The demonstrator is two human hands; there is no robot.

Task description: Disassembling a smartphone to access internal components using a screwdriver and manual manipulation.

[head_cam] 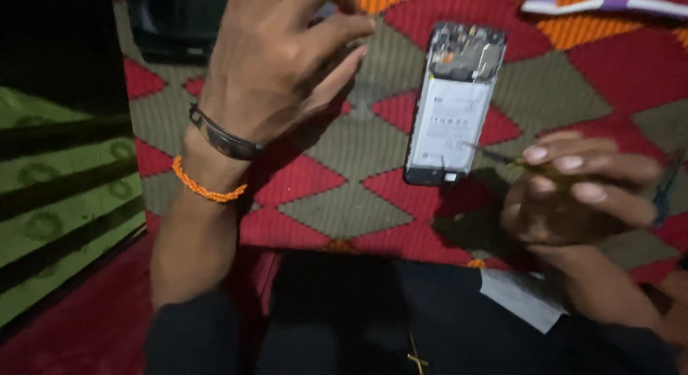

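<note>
While the opened phone [453, 106] is laid back-up on the patterned mat [344, 203] near its far edge, a thin tool [494, 156] is pinched by the right hand [573, 196] at its lower end, and the left hand [276, 59] is held loosely curled, empty, above the mat.

white rectangular label [446, 124] on the opened phone's [453, 102] battery (print too small), mat centre.

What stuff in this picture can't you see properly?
- Head view, left hand: fingertips cut off by the top edge, so any grip is unclear.
- Head view, right hand: motion-blurred; the thin tool it holds is too small to identify.
- Opened phone: its inner parts are too small and dim.
- Dark box: cut off by the top edge and in shadow.
</note>
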